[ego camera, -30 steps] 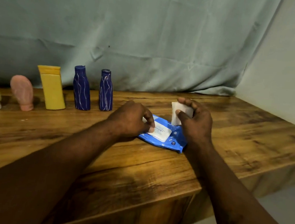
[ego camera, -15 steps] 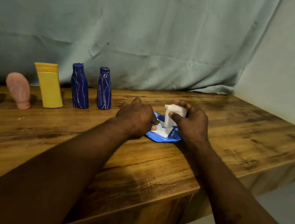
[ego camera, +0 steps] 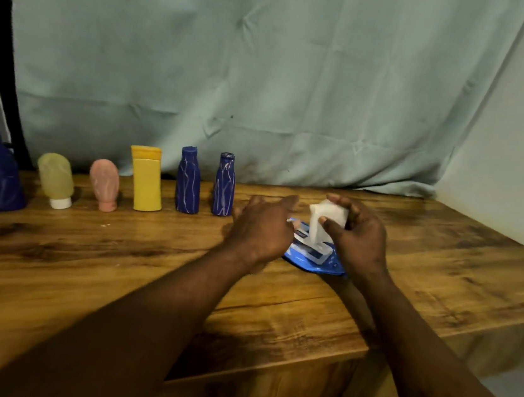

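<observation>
The right hand (ego camera: 359,240) is clamped on the folded white wet wipe (ego camera: 326,217), with the thumb in front and the curled fingers over its top. The wipe stands upright, and its lower end is still inside the opening of the flat blue plastic wipe pack (ego camera: 308,265). This pack lies on the wooden tabletop (ego camera: 114,262), near the front edge, between the two hands. Compared with one second ago, the wipe is drawn higher out of the pack. The left hand (ego camera: 260,228), which was pressing on the pack with bent fingers, now has its fingers loose and mostly straight. Only a fingertip seems to stay at the lifted white flap (ego camera: 300,234); how firmly it touches the flap I cannot tell. In my judgement this means the pulling is almost finished, and the wipe needs only a little more lift to come free. But with less pressure from the left hand, the light pack could rise together with the wipe, or a second sheet could follow. Well apart on the left, a row of containers stands untouched, among them a yellow plastic bottle (ego camera: 145,180) and two dark blue bottles with white streaks (ego camera: 188,186)
</observation>
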